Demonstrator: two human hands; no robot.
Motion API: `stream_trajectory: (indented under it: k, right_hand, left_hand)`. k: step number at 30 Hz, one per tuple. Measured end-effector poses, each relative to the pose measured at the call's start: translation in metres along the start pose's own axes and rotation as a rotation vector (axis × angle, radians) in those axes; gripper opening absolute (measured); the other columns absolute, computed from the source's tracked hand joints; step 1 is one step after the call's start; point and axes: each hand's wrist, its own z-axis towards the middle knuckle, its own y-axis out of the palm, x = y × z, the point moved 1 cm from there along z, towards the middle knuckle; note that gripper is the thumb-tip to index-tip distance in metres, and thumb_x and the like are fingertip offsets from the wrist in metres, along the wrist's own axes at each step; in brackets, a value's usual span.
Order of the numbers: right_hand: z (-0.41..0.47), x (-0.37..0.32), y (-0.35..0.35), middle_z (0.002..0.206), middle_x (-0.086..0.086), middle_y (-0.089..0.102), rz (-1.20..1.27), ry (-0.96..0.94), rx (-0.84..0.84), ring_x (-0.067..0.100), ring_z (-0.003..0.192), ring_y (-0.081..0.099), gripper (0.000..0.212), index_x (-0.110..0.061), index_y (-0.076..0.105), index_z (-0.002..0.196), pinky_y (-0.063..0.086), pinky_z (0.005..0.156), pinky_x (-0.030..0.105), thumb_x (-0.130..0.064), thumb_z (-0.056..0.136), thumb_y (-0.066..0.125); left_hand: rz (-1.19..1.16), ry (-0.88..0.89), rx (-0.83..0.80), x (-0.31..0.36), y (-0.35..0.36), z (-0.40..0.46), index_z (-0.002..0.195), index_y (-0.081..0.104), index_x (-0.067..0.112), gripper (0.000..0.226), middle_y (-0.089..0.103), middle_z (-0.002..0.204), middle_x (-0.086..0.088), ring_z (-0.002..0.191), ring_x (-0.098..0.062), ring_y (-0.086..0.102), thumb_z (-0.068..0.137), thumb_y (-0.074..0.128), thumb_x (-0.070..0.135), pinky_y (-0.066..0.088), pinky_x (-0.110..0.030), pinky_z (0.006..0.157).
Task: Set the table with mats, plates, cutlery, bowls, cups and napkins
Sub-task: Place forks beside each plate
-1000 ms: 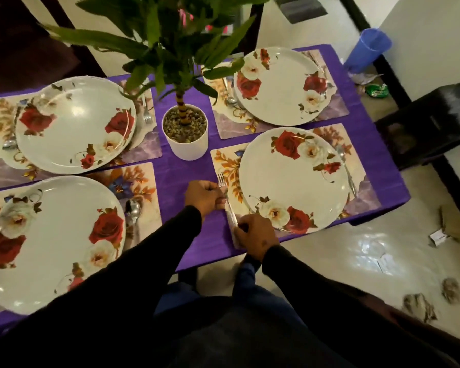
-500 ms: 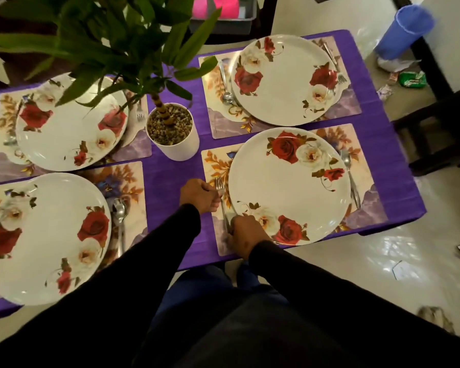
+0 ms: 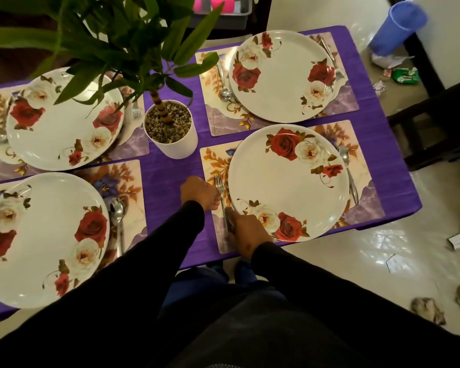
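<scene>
Landmark: the near-right plate (image 3: 287,181), white with red and cream roses, lying on a floral mat (image 3: 361,208) at the right end of the purple counter (image 3: 165,181).
Fork: the fork (image 3: 221,192) lies on the mat just left of that plate, tines pointing away from the person, handle running back toward the counter's near edge.
Left hand: the left hand (image 3: 199,193) sits just left of the plate, fingers curled, fingertips against the fork's neck below the tines; the pinch itself is partly hidden by the knuckles.
Left arm: in a black sleeve, it reaches up from the lower left to the plate's left side, wrist about straight.
Right hand: the right hand (image 3: 246,231) rests at the plate's near-left rim, knuckles up, fingers curled down over the fork's handle end and gripping it.
Right arm: also in a black sleeve, it comes in from the lower right and bends inward toward the plate's near edge.
Spoon: a spoon (image 3: 349,173) lies on the same mat just right of the plate, bowl away from the person.
Other settings: the far-right plate (image 3: 284,75) lies beyond the landmark plate; the near-left plate (image 3: 43,237) and far-left plate (image 3: 64,120) lie well to its left, each on a mat with cutlery beside it.
Plant: a white potted plant (image 3: 171,131) stands just beyond and left of the landmark plate.
Floor: a blue cup (image 3: 397,27) lies on its side on the floor, well beyond and right of the plate.
</scene>
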Motion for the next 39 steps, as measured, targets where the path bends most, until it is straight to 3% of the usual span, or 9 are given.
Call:
stream_trajectory:
  k: [4,9,12,17,25,27,30,34,39]
  right_hand:
    - [0.003,0.0,0.001,0.12,0.014,0.064,-0.001,-0.005,0.0,0.03,0.106,0.063,0.041,-0.014,0.045,0.135,0.045,0.079,0.027,-0.019,0.097,0.058]
    - [0.004,0.002,0.004,0.119,0.012,0.065,0.015,0.002,0.001,0.028,0.105,0.064,0.049,-0.016,0.043,0.139,0.052,0.086,0.032,-0.016,0.094,0.062]
    - [0.006,0.003,0.007,0.116,0.012,0.066,-0.011,-0.007,-0.001,0.028,0.103,0.064,0.048,-0.016,0.043,0.137,0.053,0.085,0.032,-0.017,0.093,0.063]
    - [0.01,0.004,0.008,0.118,0.013,0.065,-0.059,0.0,-0.032,0.029,0.106,0.064,0.059,-0.017,0.037,0.145,0.055,0.089,0.034,-0.017,0.093,0.065]
    - [0.011,0.003,0.012,0.117,0.012,0.065,-0.071,-0.002,-0.03,0.027,0.102,0.065,0.057,-0.018,0.035,0.144,0.057,0.089,0.037,-0.018,0.094,0.063]
    - [0.01,0.002,0.011,0.116,0.012,0.065,-0.065,-0.001,-0.024,0.028,0.102,0.065,0.052,-0.017,0.039,0.141,0.057,0.088,0.036,-0.02,0.095,0.063]
    - [0.008,0.0,0.005,0.115,0.011,0.067,-0.014,0.019,0.03,0.028,0.1,0.064,0.039,-0.017,0.047,0.132,0.055,0.087,0.035,-0.03,0.097,0.058]
    - [0.005,-0.004,-0.014,0.127,0.008,0.066,0.009,0.075,0.153,0.028,0.11,0.063,0.042,-0.018,0.053,0.136,0.048,0.095,0.035,-0.04,0.1,0.049]
    - [0.001,-0.004,-0.051,0.112,0.004,0.072,0.139,0.151,0.357,0.022,0.099,0.067,0.035,-0.02,0.064,0.125,0.049,0.093,0.032,-0.04,0.097,0.056]
  left_hand:
    - [0.009,-0.004,0.002,0.0,-0.001,0.001,0.076,0.065,0.007,0.021,0.076,0.096,-0.017,0.086,-0.028,0.076,0.097,0.066,0.01,0.062,-0.044,0.085]
    - [-0.064,-0.049,-0.067,0.002,-0.001,-0.003,0.119,0.062,-0.007,0.022,0.068,0.122,-0.021,0.111,-0.036,0.069,0.104,0.052,0.006,0.057,-0.036,0.086]
    - [-0.011,-0.021,-0.042,0.001,-0.001,-0.003,0.105,0.066,-0.005,0.015,0.072,0.115,-0.02,0.104,-0.034,0.072,0.102,0.058,0.007,0.059,-0.04,0.092]
    - [-0.011,-0.026,0.019,0.001,-0.001,0.0,0.074,0.062,0.009,0.023,0.075,0.091,-0.013,0.085,-0.027,0.076,0.097,0.066,0.01,0.063,-0.043,0.084]
    - [-0.008,-0.047,0.017,-0.003,-0.001,0.004,0.075,0.062,0.009,0.02,0.071,0.078,-0.007,0.08,-0.025,0.076,0.094,0.07,0.012,0.064,-0.041,0.08]
    - [0.019,-0.031,0.042,-0.013,0.0,0.015,0.077,0.065,0.01,0.015,0.073,0.077,-0.008,0.076,-0.028,0.076,0.083,0.076,0.019,0.064,-0.046,0.075]
    - [0.05,0.008,0.128,-0.052,0.012,0.072,0.078,0.07,0.014,0.025,0.074,0.073,-0.009,0.069,-0.031,0.075,0.064,0.066,0.034,0.064,-0.05,0.067]
    - [0.024,0.07,0.17,-0.014,0.002,0.013,0.081,0.067,0.014,0.019,0.074,0.08,-0.007,0.073,-0.026,0.073,0.085,0.072,0.032,0.064,-0.044,0.073]
    - [-0.039,0.218,0.173,-0.002,0.008,-0.016,0.084,0.065,0.024,0.005,0.072,0.081,0.001,0.075,-0.022,0.072,0.086,0.07,0.027,0.064,-0.044,0.072]
